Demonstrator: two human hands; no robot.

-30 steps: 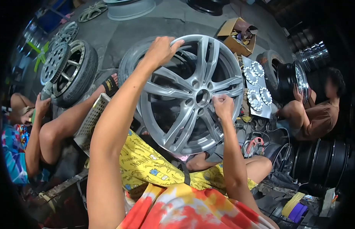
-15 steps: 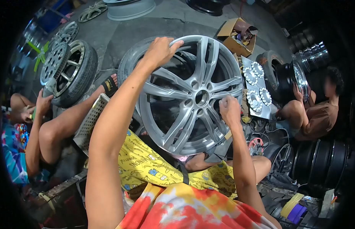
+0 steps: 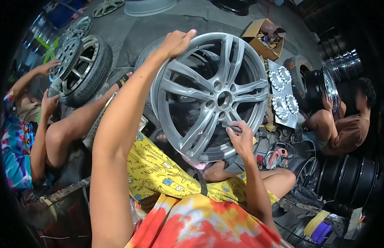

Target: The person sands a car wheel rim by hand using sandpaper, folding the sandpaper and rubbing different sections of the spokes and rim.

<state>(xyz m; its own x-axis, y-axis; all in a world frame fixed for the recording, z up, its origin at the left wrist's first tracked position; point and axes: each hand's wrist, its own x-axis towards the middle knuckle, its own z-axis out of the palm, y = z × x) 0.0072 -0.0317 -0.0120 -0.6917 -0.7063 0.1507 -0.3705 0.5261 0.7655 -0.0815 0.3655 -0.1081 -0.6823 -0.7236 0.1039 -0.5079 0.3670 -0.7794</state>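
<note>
A silver alloy wheel rim [image 3: 188, 97] with paired spokes stands tilted in front of me, its face toward me. At its upper left edge, my left hand [image 3: 178, 43] is closed over the outer lip. My right hand [image 3: 240, 138] is near the lower right spokes, below the centre hole. Between its thumb and fingers is a small, dark, flat piece of sandpaper [image 3: 232, 127]. Behind the rim, part of a tyre [image 3: 143, 62] shows.
To the left, a person [image 3: 24, 136] handles a round wheel piece by a tyre [image 3: 102, 62]. A person [image 3: 344, 130] on the right holds a shiny rim [image 3: 329, 89]. Nearby are a cardboard box [image 3: 252, 39], a board with ring-shaped parts [image 3: 286, 120], cables and a red power tool [image 3: 278, 158].
My right hand has moved down from beside the hub to the lower spokes, where the dark piece now shows. My left hand stays on the rim. The left person's other hand has reached up to the wheel piece.
</note>
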